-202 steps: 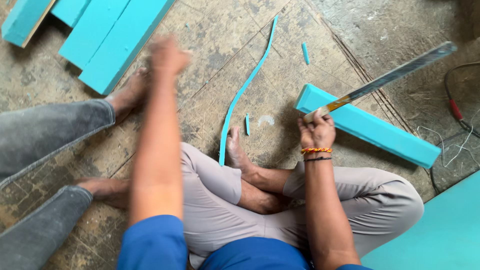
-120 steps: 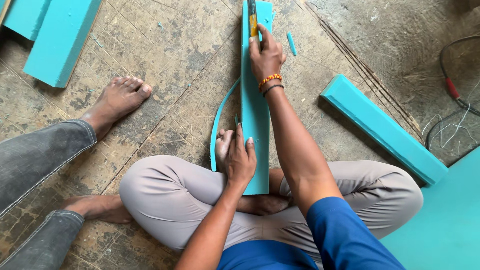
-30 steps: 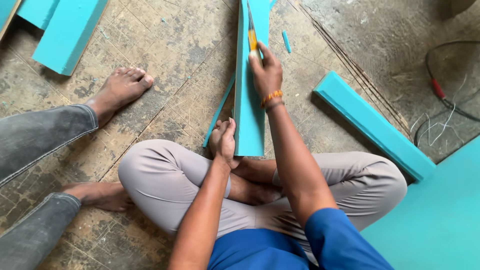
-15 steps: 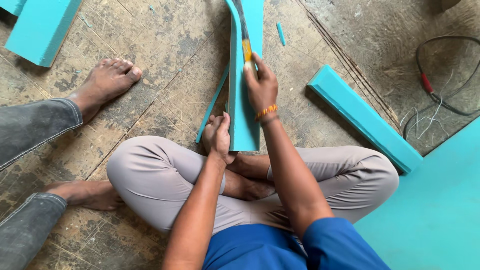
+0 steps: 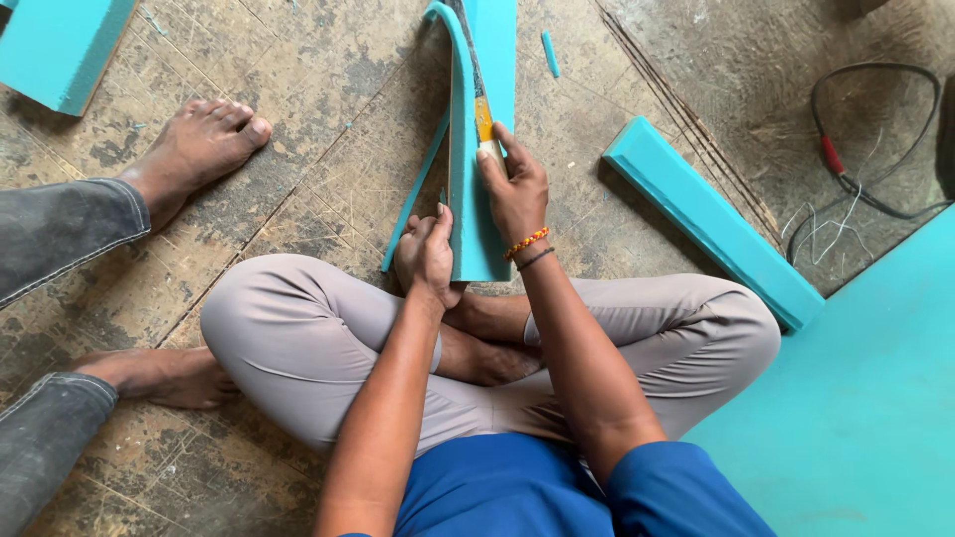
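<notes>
Teal foam strip [image 5: 476, 149] lying on the floor, long axis running straight away from the seated person's crossed legs. Left hand [image 5: 426, 254] closed on its near left edge; right hand [image 5: 514, 189], farther along, closed around a yellow-handled knife [image 5: 483, 117] whose blade lies in the cut.

Worn floor [image 5: 328, 89] under my crossed legs, foam bar [image 5: 711, 219] right of them, cable [image 5: 865, 129] beyond, foam slab [image 5: 60, 50] far left

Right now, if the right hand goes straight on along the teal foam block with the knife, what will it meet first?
Probably only more of the foam block: the right hand points up along it, and the knife lies in the cut ahead, to the frame's top edge.
</notes>
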